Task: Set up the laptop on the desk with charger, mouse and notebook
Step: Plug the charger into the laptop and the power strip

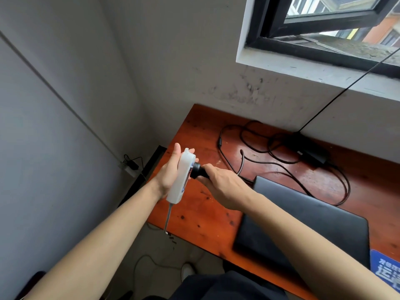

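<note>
Above the worktop's left edge, the left hand clasps a rigid white power strip while the right hand grips the charger plug at its socket. The slack cable looks light; the closed laptop leaves little room.

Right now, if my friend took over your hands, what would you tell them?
Left hand holds the white power strip upright. Right hand grips the black plug, pressed against the strip; whether it is fully in, I cannot tell. Laptop lies closed on the desk, charger brick and cable behind it. Blue pad at the right edge. Left: open laptop, connect charger. No mouse or notebook in view.
</note>
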